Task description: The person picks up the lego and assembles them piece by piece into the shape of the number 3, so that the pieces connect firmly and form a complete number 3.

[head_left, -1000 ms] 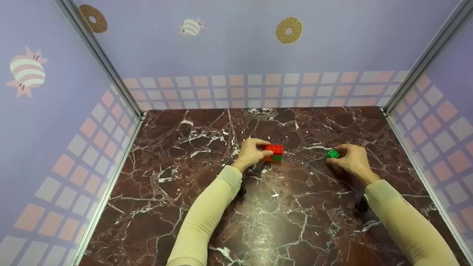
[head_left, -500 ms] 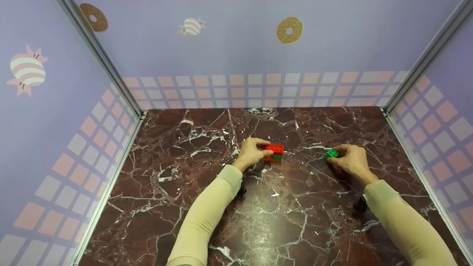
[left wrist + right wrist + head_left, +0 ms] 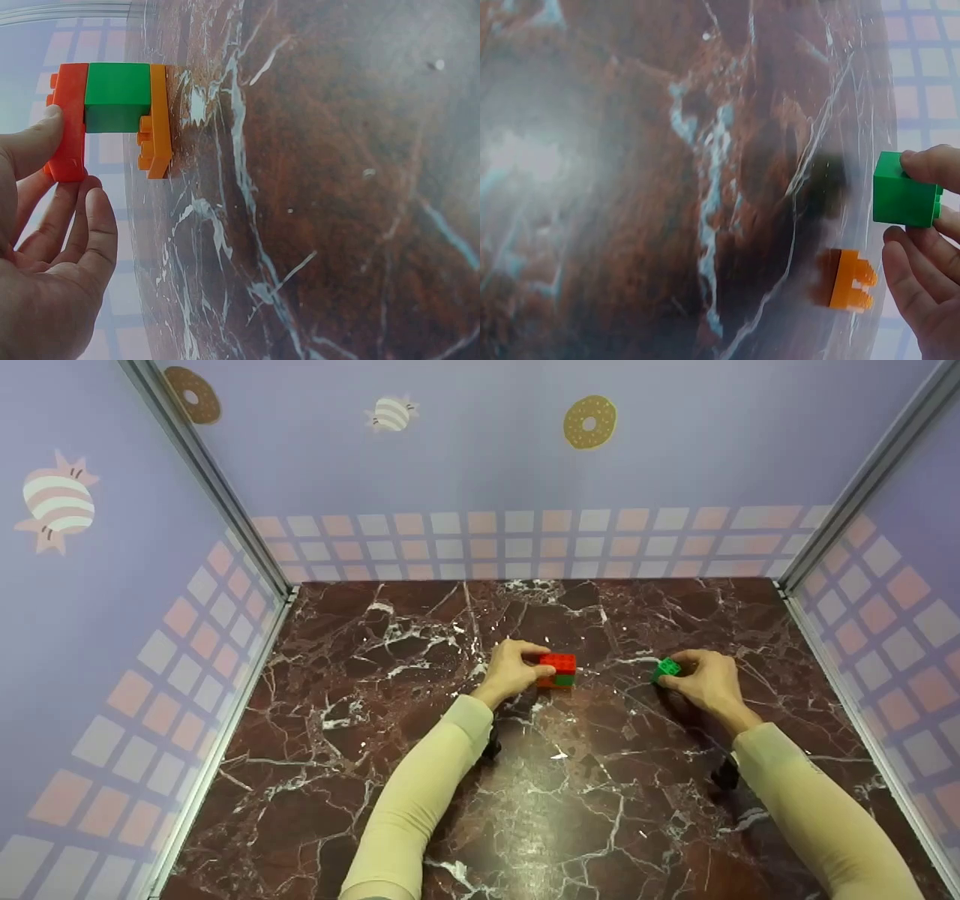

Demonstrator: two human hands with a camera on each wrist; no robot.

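In the head view my left hand (image 3: pixel 513 671) is near the middle of the table, its thumb and fingers pinching one end of a red toy building brick (image 3: pixel 559 662). That brick sits on a green brick (image 3: pixel 118 97), which stands on one end of a flat orange brick (image 3: pixel 159 127) lying on the table. Farther right, my right hand (image 3: pixel 709 681) pinches a square green brick (image 3: pixel 665 670) between thumb and fingers. The right wrist view has this green brick (image 3: pixel 904 190) raised above the table, its studs upward.
A separate small orange brick (image 3: pixel 846 279) lies studs up on the table near my right fingers; in the head view it is hidden behind the hand. Patterned lilac walls (image 3: pixel 480 472) and metal corner posts border the dark marbled table (image 3: pixel 555 825).
My right hand has moved slightly left, carrying the square green brick with it. The left hand and the stacked bricks have stayed in place.
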